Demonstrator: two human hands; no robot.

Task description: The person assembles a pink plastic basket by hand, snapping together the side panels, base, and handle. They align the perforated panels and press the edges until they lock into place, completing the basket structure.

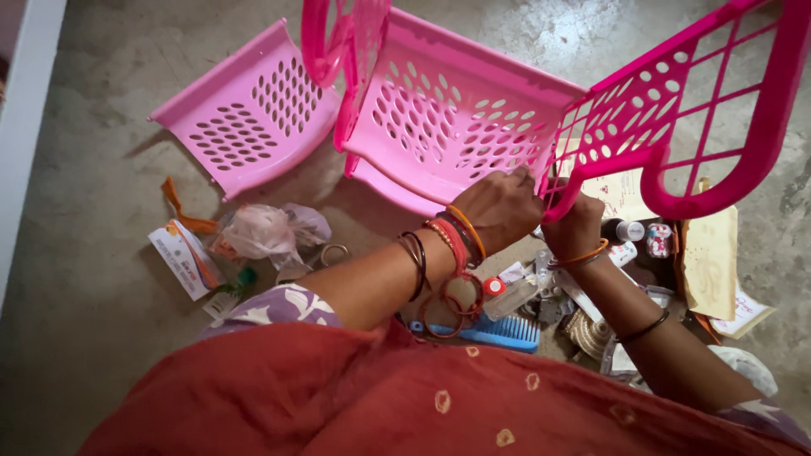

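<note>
My left hand (500,203) grips the front edge of a pink perforated plastic tray (448,118), fingers curled over its rim. My right hand (574,224) is closed around the lower end of a darker pink lattice side frame (676,110), right where that frame meets the tray's corner. Both wrists wear several bangles. A second pink lattice frame (342,42) stands upright at the tray's far left side. Another pink perforated tray (249,114) lies apart on the concrete floor to the left.
Clutter lies on the floor below the hands: a blue comb (507,331), a crumpled plastic bag (266,230), a small printed box (182,257), small bottles (629,230), brown paper envelopes (710,257). A white wall edge (25,110) runs along the left.
</note>
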